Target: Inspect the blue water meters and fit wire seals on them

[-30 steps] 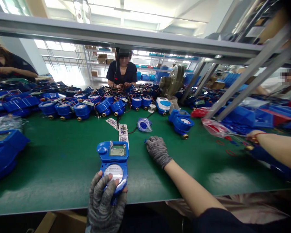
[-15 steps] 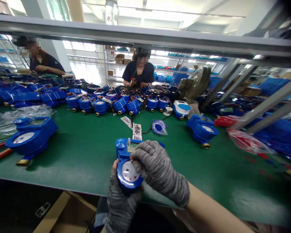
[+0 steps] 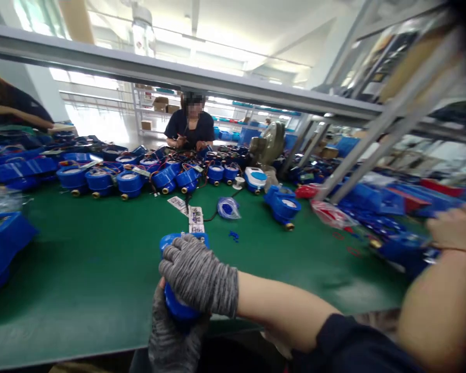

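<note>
- Green counter (image 3: 93,264) fills the lower half of the frame, with a crowded row of blue meters (image 3: 128,181) along its far side and a person (image 3: 190,127) seated beyond, upper middle.
- Lower middle of the frame: a blue meter (image 3: 178,308) is held at the near edge. Its long axis runs roughly up and down the picture, squarer end toward the top, rounded end toward the bottom.
- Left hand (image 3: 174,336), in a gray glove: its grip cups the meter from below.
- Right hand (image 3: 198,274), gloved alike, lies across the meter's face, fingers curled and pointing left; whether its grip pinches anything underneath, I cannot tell.
- Center: a clear bag (image 3: 228,208) has blue contents; small blue bits (image 3: 233,236) lie loose just below it.
- Right of center: a second clear bag (image 3: 330,213) holds something red.
- Right side: blue bins (image 3: 373,194), their contents too blurred to name.
- Far right: a co-worker's bare hand (image 3: 456,228), blurred.
</note>
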A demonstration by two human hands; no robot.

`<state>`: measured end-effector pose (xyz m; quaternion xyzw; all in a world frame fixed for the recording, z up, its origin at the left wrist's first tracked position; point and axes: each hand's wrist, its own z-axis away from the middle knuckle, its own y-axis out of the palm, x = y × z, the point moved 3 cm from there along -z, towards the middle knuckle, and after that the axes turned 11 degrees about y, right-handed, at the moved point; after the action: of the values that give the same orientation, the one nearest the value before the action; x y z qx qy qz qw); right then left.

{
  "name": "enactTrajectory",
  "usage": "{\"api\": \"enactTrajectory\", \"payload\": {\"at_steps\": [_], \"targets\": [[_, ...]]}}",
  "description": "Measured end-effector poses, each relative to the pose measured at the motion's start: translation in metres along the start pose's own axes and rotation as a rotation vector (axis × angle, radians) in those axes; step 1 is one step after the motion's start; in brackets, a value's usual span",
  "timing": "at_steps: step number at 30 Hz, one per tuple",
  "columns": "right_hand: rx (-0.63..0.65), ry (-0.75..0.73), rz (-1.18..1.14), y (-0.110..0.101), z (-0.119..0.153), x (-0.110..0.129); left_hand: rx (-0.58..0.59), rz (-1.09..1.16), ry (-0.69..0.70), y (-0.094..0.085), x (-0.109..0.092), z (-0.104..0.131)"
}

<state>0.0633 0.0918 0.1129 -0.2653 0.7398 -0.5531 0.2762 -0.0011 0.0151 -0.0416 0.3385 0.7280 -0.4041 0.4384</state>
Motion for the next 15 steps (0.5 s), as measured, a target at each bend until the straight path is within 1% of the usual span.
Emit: {"api": "enactTrajectory", "payload": {"at_steps": [1, 3, 5, 6, 7, 9, 11, 13, 15], "targets": [[-0.016, -0.005, 0.001, 0.0, 0.0, -0.001, 0.008, 0.015, 0.039, 0.0, 0.001, -0.001], [-0.029, -0.048, -0.013, 0.002, -0.001, -0.004, 0.013, 0.058, 0.177, 0.004, 0.001, -0.007], [-0.031, -0.102, -0.021, 0.005, 0.0, -0.008, 0.007, 0.07, 0.31, 0.015, -0.004, -0.02], [-0.05, -0.12, -0.008, 0.006, 0.001, -0.01, 0.006, 0.059, 0.346, 0.023, -0.009, -0.029], [-0.096, -0.135, 0.026, 0.006, 0.002, -0.011, 0.01, 0.052, 0.366, 0.034, -0.016, -0.039], [-0.199, -0.141, 0.138, 0.005, 0.006, -0.013, 0.027, 0.056, 0.394, 0.057, -0.037, -0.06], [-0.221, -0.096, 0.227, 0.004, 0.009, -0.013, 0.025, 0.041, 0.397, 0.076, -0.063, -0.076], [-0.184, -0.042, 0.246, 0.002, 0.013, -0.014, -0.014, -0.015, 0.365, 0.085, -0.087, -0.083], [-0.156, -0.034, 0.239, -0.003, 0.02, -0.014, -0.056, -0.073, 0.346, 0.086, -0.105, -0.08]]}}
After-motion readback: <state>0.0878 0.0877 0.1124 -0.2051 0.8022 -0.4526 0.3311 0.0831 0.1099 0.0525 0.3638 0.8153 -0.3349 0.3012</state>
